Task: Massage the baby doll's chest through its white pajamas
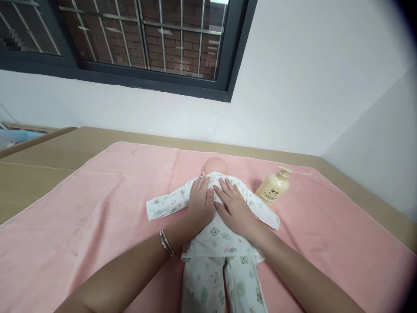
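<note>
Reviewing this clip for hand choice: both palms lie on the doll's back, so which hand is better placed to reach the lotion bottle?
Right. The right hand lies nearer the lotion bottle; the left hand would have to cross over it and the doll.

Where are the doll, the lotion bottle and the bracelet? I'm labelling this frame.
doll (215,166): head view, on its bare head.
lotion bottle (273,188): head view, on its cream body.
bracelet (166,243): head view, on the band at the left wrist.

doll (215,226) on blanket (97,208) | bottle (273,187) just right of doll | blanket on table (35,169)
</note>
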Available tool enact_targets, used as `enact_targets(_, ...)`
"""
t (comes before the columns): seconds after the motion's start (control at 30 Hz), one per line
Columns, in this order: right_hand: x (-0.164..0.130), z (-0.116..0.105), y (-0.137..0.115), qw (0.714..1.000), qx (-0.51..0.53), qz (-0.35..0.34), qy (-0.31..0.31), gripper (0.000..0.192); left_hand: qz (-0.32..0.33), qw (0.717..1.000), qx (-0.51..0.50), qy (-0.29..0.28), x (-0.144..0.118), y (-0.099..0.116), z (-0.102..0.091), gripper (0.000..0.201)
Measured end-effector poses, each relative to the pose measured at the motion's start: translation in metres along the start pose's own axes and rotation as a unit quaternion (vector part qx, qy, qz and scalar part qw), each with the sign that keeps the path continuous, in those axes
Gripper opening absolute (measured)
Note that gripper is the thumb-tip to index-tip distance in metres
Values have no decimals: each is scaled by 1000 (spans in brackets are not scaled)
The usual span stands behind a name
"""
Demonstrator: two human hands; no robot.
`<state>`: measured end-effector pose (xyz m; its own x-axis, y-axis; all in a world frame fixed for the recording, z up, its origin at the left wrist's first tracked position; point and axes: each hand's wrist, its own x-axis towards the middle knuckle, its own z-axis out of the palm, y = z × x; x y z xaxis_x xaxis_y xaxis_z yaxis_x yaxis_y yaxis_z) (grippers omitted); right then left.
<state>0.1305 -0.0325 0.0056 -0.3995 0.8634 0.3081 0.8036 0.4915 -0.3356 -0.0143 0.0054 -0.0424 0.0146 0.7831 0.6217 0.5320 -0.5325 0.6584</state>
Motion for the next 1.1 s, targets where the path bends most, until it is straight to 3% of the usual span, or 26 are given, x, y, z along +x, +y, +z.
enact_targets(0.07, 0, -6, 0, 1000, -1, 4, 9, 51, -4, 1000, -11, 3, 0, 1, -1, 48)
enact_targets(0.23, -3, -14, -2, 995, -12, 0, 103, 53, -23, 999, -32, -9, 1, 6, -5, 46)
enact_targets(0.47, 0, 10, -2, 999, -47, -11, 12, 51, -2, 1000, 5, -8, 2, 5, -4, 46)
enact_targets(0.67, -1, 2, -12, 996, -88, 4, -13, 53, 14, 1000, 26, -6, 3, 1, -3, 43)
enact_targets(0.8, -19, -20, -26, 989, -118, -28, -81, 57, 25, 998, 62, -19, 5, 0, -5, 40)
enact_targets(0.97, -42, -74, -24, 972, -51, -78, -216, 65, 60, 980, 173, -77, 4, 15, -11, 38)
enact_targets(1.03, -45, -100, -15, 972, -28, -56, -224, 64, 78, 973, 189, -109, -2, 32, -12, 40)
enact_targets(1.1, -46, -123, -4, 980, -29, -10, -196, 63, 113, 966, 162, -167, -12, 57, -13, 41)
